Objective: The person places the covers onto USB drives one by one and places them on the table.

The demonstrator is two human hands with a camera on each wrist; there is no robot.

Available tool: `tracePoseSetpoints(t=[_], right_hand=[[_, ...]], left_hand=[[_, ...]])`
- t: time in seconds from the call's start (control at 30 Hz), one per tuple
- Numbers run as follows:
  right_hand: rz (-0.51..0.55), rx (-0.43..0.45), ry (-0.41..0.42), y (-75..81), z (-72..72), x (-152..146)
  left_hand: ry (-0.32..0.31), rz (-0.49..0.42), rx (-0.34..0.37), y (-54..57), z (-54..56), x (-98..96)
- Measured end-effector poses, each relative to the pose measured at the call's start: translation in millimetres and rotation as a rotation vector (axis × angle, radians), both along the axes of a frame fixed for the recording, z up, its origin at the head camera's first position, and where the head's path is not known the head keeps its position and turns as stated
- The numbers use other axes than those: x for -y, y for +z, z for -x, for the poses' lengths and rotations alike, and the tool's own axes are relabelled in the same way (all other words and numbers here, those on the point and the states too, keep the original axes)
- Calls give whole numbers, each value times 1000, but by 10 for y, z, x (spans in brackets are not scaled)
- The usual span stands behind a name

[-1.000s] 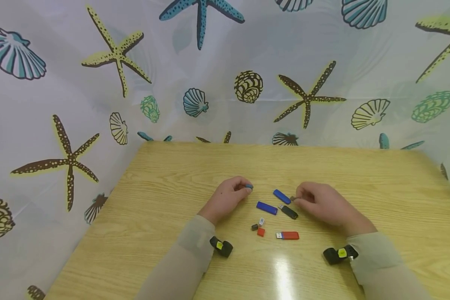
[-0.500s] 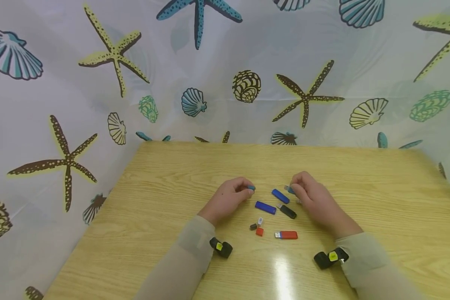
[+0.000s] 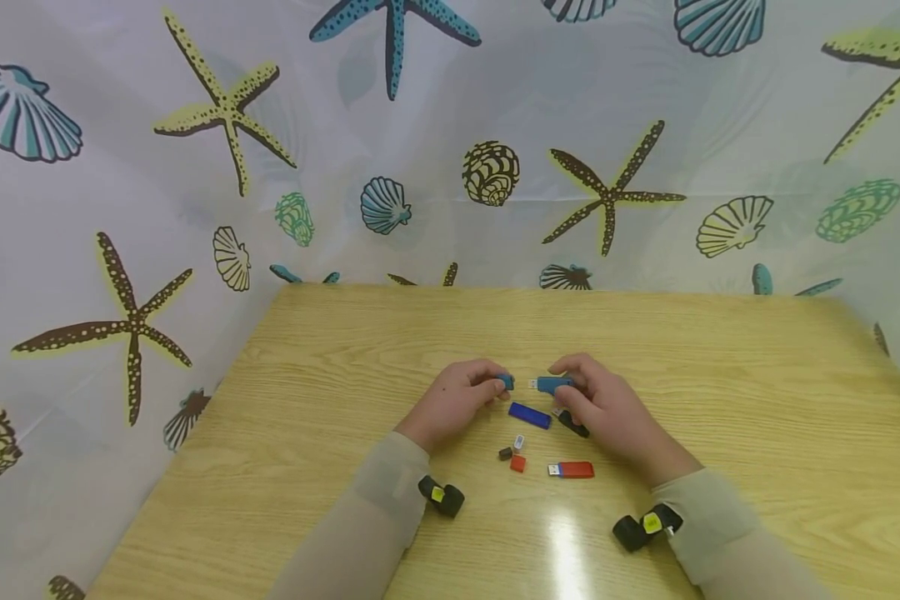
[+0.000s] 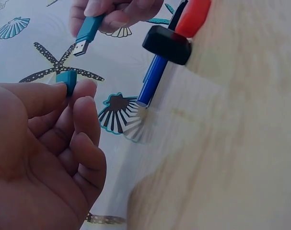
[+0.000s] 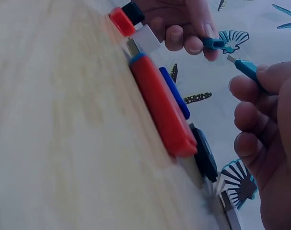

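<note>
My left hand (image 3: 461, 396) pinches a small teal cap (image 4: 66, 80) between thumb and forefinger, its open end turned to the right. Facing it, my right hand (image 3: 607, 408) pinches a teal USB stick (image 3: 551, 384) by its body, the bare metal plug (image 4: 80, 47) pointing at the cap. A short gap separates plug and cap in both wrist views. Below the hands lie a dark blue USB stick (image 3: 529, 415) and a black USB stick (image 3: 576, 425), the latter partly under the right hand. Another blue stick is mostly hidden by that hand in the head view.
Nearer me on the wooden table (image 3: 330, 500) lies a red USB stick (image 3: 576, 470) with its plug bare. Left of it are a red cap (image 3: 518, 463), a black cap (image 3: 506, 453) and a white cap (image 3: 520, 443). A shell-patterned cloth (image 3: 435, 233) hangs behind.
My right hand has moved left with the teal USB stick, whose plug now shows close to the cap. The left hand has stayed nearly in place with the cap.
</note>
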State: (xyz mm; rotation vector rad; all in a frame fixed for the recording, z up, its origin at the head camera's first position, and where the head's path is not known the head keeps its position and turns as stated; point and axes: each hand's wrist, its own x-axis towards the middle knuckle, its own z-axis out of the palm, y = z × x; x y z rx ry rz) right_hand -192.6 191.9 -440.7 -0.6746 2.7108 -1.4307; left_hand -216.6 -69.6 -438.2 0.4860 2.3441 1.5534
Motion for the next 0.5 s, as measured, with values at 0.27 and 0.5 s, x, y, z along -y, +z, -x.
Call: tracePoseSetpoints(t=[0.27,0.5], right_hand=[[31,-18,31,2,-24,84],[21,-8,25,2,-24,89]], left_hand=[[-25,-1,8,8,9,-18],[-54,-26,29,11,10,-29]])
